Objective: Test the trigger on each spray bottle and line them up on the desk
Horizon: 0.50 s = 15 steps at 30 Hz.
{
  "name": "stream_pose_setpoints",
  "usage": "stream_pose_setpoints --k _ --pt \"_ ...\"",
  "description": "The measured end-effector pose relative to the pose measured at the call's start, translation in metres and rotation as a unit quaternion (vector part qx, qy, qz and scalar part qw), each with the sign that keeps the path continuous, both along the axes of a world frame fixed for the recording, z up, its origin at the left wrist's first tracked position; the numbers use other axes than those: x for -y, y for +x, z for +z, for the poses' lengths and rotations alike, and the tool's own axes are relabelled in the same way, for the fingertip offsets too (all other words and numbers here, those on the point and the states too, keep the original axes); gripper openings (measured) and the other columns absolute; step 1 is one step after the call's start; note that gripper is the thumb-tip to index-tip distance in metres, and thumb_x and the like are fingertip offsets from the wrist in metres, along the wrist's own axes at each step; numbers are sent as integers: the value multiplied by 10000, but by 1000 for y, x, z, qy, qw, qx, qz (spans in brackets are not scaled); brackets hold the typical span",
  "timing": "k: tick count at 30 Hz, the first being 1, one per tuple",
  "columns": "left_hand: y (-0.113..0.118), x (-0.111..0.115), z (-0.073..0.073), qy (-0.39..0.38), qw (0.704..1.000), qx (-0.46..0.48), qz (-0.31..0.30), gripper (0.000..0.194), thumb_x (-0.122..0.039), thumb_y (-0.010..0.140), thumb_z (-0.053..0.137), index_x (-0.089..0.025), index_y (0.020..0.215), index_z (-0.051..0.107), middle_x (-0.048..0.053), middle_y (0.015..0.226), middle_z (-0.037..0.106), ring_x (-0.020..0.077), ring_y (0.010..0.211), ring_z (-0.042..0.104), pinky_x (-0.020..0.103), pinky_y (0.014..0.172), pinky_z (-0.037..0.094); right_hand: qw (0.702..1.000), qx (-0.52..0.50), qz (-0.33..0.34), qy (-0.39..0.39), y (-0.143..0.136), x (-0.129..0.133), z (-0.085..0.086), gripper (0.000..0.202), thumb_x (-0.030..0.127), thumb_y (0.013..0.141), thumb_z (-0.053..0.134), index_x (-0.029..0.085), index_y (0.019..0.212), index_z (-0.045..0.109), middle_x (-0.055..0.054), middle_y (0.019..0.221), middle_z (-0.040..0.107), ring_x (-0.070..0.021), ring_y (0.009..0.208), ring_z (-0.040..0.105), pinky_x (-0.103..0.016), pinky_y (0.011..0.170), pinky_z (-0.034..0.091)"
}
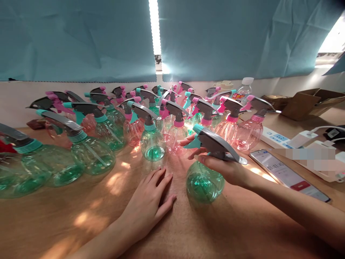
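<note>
My right hand (225, 167) is wrapped round the neck of a green see-through spray bottle (205, 185), just under its grey head with a turquoise nozzle and trigger. The bottle is upright at the front of the group, its nozzle facing left; part of the neck is hidden by my fingers. Palm down on the wooden table (172, 233), my left hand (148, 199) rests with its fingers spread and holds nothing. Beyond its fingertips stands another green spray bottle (153, 145), and beside that one a pink spray bottle (178, 142).
Many more green and pink spray bottles crowd the back and left, including a green one (93, 156). To the right lie a phone (288, 174) showing a timer and a white power strip (279, 138) with plugs. An open cardboard box (302, 106) sits behind them.
</note>
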<state>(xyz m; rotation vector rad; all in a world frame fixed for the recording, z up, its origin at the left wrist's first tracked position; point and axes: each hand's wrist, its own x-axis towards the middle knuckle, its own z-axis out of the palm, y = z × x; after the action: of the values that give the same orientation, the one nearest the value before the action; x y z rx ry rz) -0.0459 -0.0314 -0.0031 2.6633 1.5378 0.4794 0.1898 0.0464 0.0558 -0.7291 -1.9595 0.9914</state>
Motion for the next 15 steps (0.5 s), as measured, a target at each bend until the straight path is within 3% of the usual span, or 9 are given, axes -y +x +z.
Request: stream_pose_setpoints --k 7,11,15 --pt "-1 0 0 -3 1000 -3 -1 428 -377 987 477 -163 1356 506 162 1404 508 341 1287 458 542 1027 426 999 -9 26 -26 0 -1 -1 472 131 827 512 280 1269 580 -7 831 664 -195 777 625 -382 765 531" --pt "0 0 0 -6 1000 -5 2 428 -374 986 480 -165 1359 505 157 1403 507 335 1295 451 531 1039 419 998 -34 41 -24 -1 -1 -1 482 96 808 509 281 1245 589 -26 1060 678 -188 845 645 -368 786 532" --pt "0 0 1 -6 1000 -9 0 431 -373 987 481 -161 1361 501 163 1405 504 335 1298 449 531 1040 417 997 -49 53 -11 -4 -2 -1 521 77 797 504 297 1265 572 -31 1206 653 -154 789 643 -343 743 543"
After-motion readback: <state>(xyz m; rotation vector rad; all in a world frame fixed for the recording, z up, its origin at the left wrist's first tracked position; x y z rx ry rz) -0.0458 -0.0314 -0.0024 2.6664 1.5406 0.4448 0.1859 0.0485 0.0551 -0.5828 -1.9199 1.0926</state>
